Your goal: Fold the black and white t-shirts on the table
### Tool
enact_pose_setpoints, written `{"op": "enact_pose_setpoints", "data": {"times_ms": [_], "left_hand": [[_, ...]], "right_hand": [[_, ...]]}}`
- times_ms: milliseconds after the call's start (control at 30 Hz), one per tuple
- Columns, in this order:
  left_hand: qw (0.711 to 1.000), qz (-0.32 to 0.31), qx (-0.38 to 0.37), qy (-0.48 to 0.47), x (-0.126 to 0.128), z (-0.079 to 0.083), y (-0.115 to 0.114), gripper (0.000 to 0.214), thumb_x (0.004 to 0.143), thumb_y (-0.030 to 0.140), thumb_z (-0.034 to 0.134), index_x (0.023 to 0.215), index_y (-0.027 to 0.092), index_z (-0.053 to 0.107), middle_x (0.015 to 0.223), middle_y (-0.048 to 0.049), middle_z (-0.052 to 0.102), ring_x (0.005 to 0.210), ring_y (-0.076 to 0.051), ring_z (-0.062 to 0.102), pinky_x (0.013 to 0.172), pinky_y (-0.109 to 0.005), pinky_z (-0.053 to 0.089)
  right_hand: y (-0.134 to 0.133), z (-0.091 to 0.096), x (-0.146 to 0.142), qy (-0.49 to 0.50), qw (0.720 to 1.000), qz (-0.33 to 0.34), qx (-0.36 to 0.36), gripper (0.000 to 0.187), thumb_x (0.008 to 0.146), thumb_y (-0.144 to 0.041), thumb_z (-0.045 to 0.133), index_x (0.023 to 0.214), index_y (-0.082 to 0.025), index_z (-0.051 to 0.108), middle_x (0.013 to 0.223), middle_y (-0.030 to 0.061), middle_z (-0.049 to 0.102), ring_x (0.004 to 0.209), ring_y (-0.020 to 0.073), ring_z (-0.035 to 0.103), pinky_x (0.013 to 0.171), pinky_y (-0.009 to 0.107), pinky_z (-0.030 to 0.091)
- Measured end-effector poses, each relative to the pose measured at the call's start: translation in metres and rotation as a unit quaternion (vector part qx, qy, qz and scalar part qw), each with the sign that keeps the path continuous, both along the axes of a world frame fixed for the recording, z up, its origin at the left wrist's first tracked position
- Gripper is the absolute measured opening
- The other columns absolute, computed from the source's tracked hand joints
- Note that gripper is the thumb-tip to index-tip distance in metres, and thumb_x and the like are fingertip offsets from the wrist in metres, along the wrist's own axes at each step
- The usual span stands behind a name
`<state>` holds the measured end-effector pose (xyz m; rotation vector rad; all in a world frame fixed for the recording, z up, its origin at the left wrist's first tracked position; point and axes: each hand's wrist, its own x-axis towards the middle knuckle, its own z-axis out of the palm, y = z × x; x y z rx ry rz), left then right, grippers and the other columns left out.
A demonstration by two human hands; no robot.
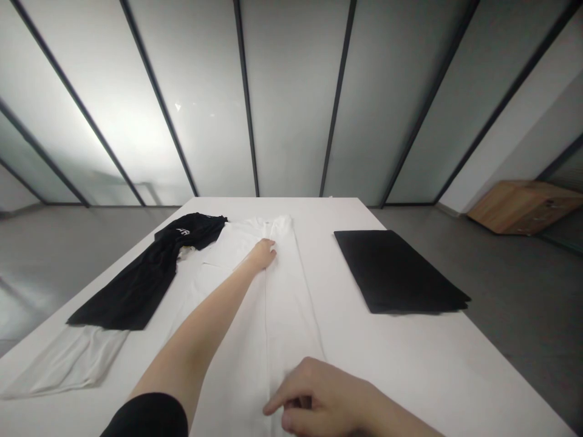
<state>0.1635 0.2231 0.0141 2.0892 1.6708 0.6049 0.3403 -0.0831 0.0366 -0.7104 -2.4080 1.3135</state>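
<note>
A white shirt (291,291) lies lengthwise on the white table, its gathered end away from me and a straight line running down its middle. My left hand (264,254) reaches to the far part of it, fingers closed on the cloth close to that line. Nearer to me, my right hand (323,397) is low over the same shirt. Its index finger points to the line, thumb apart from it and the other fingers curled; I see nothing held in it. The shirt's near end is partly hidden by my left arm and right hand.
To the left lies a black garment (132,285) with white lettering, over a pale cloth (68,358). A flat black stack (401,270) rests on the right of the table (455,370). Beyond stand frosted panels (291,97) and a wooden cabinet (519,206).
</note>
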Motion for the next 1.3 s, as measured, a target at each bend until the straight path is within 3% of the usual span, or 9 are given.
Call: {"op": "enact_pose_setpoints", "data": {"times_ms": [100,167,300,400,600,833,1000,1133,1300], "left_hand": [[0.999,-0.005,0.033,0.037,0.004,0.000,-0.011,0.046,0.091,0.021,0.064,0.136,0.020,0.069,0.164,-0.0141,0.048,0.151,-0.035,0.043,0.127,-0.046,0.032],[0.995,-0.005,0.059,0.083,0.010,-0.005,-0.022,0.044,0.096,0.029,0.060,0.139,0.022,0.066,0.170,-0.0143,0.039,0.152,-0.038,0.040,0.125,-0.052,0.033],[0.983,-0.033,0.061,0.170,0.024,-0.023,-0.043,0.055,0.104,0.047,0.046,0.152,0.020,0.054,0.172,-0.0181,0.034,0.156,-0.039,0.035,0.124,-0.054,0.031],[0.979,-0.044,0.046,0.194,0.029,-0.031,-0.046,0.067,0.106,0.053,0.039,0.163,0.017,0.039,0.175,-0.0198,0.028,0.160,-0.039,0.027,0.127,-0.055,0.023],[0.979,-0.058,0.033,0.195,0.024,-0.024,-0.028,0.068,0.107,0.054,0.036,0.166,0.020,0.036,0.177,-0.0169,0.024,0.162,-0.038,0.025,0.128,-0.053,0.020],[0.983,-0.054,0.034,0.173,0.022,-0.018,-0.010,0.067,0.106,0.052,0.039,0.165,0.020,0.038,0.176,-0.0178,0.026,0.162,-0.038,0.025,0.128,-0.054,0.020],[0.984,-0.045,0.042,0.165,0.023,-0.014,-0.006,0.062,0.104,0.049,0.043,0.161,0.023,0.043,0.174,-0.0151,0.032,0.160,-0.037,0.030,0.127,-0.053,0.023],[0.981,-0.014,0.080,0.175,0.027,-0.007,-0.013,0.053,0.104,0.043,0.046,0.151,0.018,0.052,0.166,-0.0199,0.043,0.149,-0.038,0.042,0.122,-0.052,0.030],[0.975,0.000,0.100,0.198,0.034,0.005,-0.024,0.038,0.105,0.033,0.044,0.131,0.017,0.066,0.140,-0.0209,0.062,0.136,-0.037,0.050,0.115,-0.051,0.035]], "right_hand": [[0.001,0.001,-0.006,-0.021,0.990,-0.111,0.090,0.037,0.097,-0.024,0.061,0.131,-0.023,0.076,0.114,0.0100,0.077,0.111,0.0236,0.068,0.102,0.037,0.051],[0.001,-0.003,-0.006,-0.074,0.980,-0.141,0.118,0.052,0.096,-0.033,0.067,0.148,-0.023,0.065,0.149,0.0161,0.063,0.143,0.0332,0.051,0.119,0.050,0.040],[0.001,-0.017,0.001,-0.157,0.978,-0.094,0.098,0.099,0.092,-0.066,0.071,0.172,-0.029,0.026,0.180,0.0141,0.007,0.164,0.0457,0.000,0.130,0.066,0.007],[0.002,-0.021,0.003,-0.157,0.981,-0.053,0.098,0.111,0.085,-0.074,0.074,0.172,-0.033,0.020,0.180,0.0122,-0.003,0.163,0.0473,-0.008,0.129,0.070,-0.004],[0.003,-0.003,-0.002,-0.102,0.989,0.021,0.109,0.096,0.093,-0.058,0.075,0.171,-0.031,0.026,0.178,0.0139,0.015,0.165,0.0408,0.006,0.131,0.063,0.001],[-0.002,0.010,-0.008,-0.009,0.994,0.104,0.043,0.058,0.107,-0.044,0.058,0.163,-0.034,0.046,0.171,0.0077,0.040,0.163,0.0308,0.023,0.133,0.054,0.009],[0.000,-0.004,-0.010,0.061,0.996,0.047,-0.035,0.041,0.109,-0.033,0.049,0.145,-0.026,0.067,0.132,0.0067,0.076,0.120,0.0190,0.071,0.107,0.033,0.051],[0.013,-0.013,-0.004,0.046,0.988,-0.103,0.106,0.034,0.105,-0.022,0.051,0.129,-0.020,0.075,0.118,0.0103,0.078,0.112,0.0210,0.069,0.103,0.036,0.052],[0.012,-0.011,0.001,-0.061,0.981,-0.081,0.164,0.040,0.099,-0.039,0.070,0.138,-0.031,0.072,0.148,0.0098,0.062,0.141,0.0281,0.051,0.121,0.046,0.037]]}}
